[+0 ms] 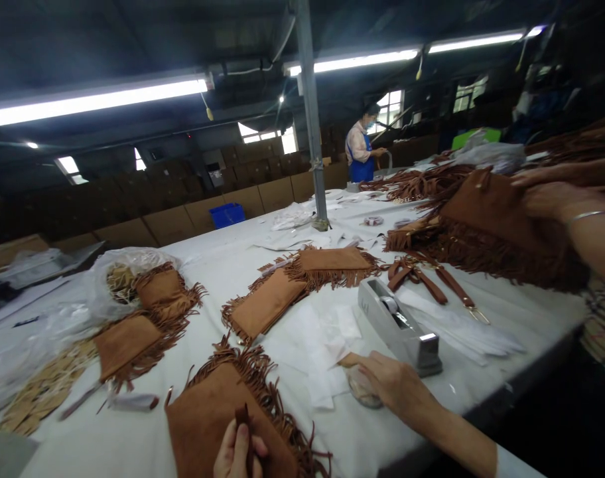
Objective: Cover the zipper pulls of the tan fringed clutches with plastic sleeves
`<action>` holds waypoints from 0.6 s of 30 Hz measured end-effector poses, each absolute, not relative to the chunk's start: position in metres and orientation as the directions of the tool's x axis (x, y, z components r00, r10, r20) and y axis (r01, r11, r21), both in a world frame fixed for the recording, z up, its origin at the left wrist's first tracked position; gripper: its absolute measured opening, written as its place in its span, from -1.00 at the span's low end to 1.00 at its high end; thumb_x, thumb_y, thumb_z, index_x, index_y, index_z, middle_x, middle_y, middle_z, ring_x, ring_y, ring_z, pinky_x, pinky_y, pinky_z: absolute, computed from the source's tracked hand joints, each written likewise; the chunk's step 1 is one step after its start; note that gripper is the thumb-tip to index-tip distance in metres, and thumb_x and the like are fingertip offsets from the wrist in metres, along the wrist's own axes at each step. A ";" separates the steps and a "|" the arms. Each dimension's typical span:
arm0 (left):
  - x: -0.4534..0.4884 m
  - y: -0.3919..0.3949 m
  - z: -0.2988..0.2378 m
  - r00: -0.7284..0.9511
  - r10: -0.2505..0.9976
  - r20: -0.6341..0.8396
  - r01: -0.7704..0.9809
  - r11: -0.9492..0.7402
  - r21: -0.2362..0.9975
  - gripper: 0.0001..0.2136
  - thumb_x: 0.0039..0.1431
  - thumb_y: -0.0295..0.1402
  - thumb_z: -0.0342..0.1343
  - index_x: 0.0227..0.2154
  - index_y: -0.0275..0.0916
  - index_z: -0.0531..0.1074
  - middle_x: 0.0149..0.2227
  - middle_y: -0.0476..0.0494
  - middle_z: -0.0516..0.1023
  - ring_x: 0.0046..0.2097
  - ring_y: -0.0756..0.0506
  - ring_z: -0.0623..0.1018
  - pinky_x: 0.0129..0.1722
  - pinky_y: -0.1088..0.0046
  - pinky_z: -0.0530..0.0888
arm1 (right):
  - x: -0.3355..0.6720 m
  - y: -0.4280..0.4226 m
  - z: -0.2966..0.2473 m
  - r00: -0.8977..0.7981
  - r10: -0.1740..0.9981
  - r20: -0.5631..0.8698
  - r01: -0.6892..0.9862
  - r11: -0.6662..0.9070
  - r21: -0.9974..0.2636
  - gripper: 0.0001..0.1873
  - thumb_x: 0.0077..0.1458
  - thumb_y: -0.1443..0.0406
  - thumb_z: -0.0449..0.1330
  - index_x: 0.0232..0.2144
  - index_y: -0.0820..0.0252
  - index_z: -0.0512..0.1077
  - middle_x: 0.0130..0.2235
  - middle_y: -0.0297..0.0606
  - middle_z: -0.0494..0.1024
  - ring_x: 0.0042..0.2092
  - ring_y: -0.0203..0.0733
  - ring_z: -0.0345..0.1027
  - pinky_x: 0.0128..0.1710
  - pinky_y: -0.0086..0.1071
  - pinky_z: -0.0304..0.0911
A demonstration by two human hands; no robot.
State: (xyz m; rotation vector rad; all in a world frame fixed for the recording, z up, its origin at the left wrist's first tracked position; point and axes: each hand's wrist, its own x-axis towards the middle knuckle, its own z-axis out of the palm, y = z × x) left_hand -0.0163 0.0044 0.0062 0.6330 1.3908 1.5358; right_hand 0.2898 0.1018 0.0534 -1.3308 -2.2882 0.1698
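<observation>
My left hand (240,455) pinches a dark brown strap end (241,417) over a brown suede fringed bag (217,411), which lies flat at the near edge of the table. Further right, my right hand (397,388) reaches low over the table, its fingertips closed on a small tan piece (349,360) whose kind I cannot make out. A roll of clear tape (363,390) lies under that hand, partly covered by the fingers. Just beyond stands a grey tape dispenser (397,325). Thin white sheets (320,365) lie left of the fingertips.
Smaller fringed pouches (267,302) lie mid-table, others beside a plastic bag (113,279) and tan tags (48,392) at left. At right, a co-worker's hands (556,192) hold a fringed bag (491,206) near straps (446,285). A post (312,119) rises behind; another person (361,146) stands beyond.
</observation>
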 end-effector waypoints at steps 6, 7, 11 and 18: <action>-0.022 0.021 -0.006 -0.380 0.901 -0.208 -0.428 0.028 0.903 -0.48 -0.18 0.06 0.30 -0.30 -0.20 0.29 -0.62 0.11 0.49 -0.83 0.16 0.19 -0.86 0.70 0.12 | 0.243 0.165 0.063 -0.199 0.969 0.150 0.841 0.247 -0.481 -0.57 0.24 0.11 -0.06 -0.38 0.18 0.54 -0.42 -0.19 0.60 -0.34 -0.14 0.46 -0.35 -0.39 0.20; -0.022 0.021 -0.006 -0.378 0.903 -0.206 -0.440 0.020 0.898 -0.49 -0.16 0.05 0.30 -0.29 -0.19 0.29 -0.62 0.11 0.48 -0.82 0.16 0.19 -0.85 0.71 0.12 | 0.232 0.179 0.063 -0.161 0.981 0.105 0.863 0.191 -0.468 -0.53 0.23 0.08 -0.03 -0.48 0.20 0.52 -0.43 -0.14 0.59 -0.34 -0.11 0.46 -0.36 -0.37 0.19; -0.022 0.021 -0.007 -0.376 0.903 -0.207 -0.470 0.006 0.883 -0.48 -0.18 0.05 0.30 -0.27 -0.20 0.31 -0.64 0.10 0.48 -0.83 0.15 0.19 -0.86 0.70 0.13 | 0.197 0.221 0.052 -0.085 0.996 0.030 0.888 0.090 -0.451 -0.69 -0.06 0.13 0.29 -0.48 0.33 0.52 -0.35 0.08 0.59 -0.28 0.05 0.46 -0.37 -0.32 0.17; -0.021 0.025 -0.006 -0.385 0.893 -0.235 -0.497 0.014 0.867 -0.42 -0.29 0.09 0.32 -0.30 -0.22 0.34 -0.68 0.05 0.48 -0.85 0.11 0.20 -0.88 0.66 0.14 | 0.191 0.239 0.034 -0.181 0.974 0.138 0.763 0.228 -0.605 -0.81 0.02 0.31 0.13 -0.45 0.23 0.54 -0.37 -0.19 0.62 -0.30 -0.16 0.45 -0.33 -0.43 0.18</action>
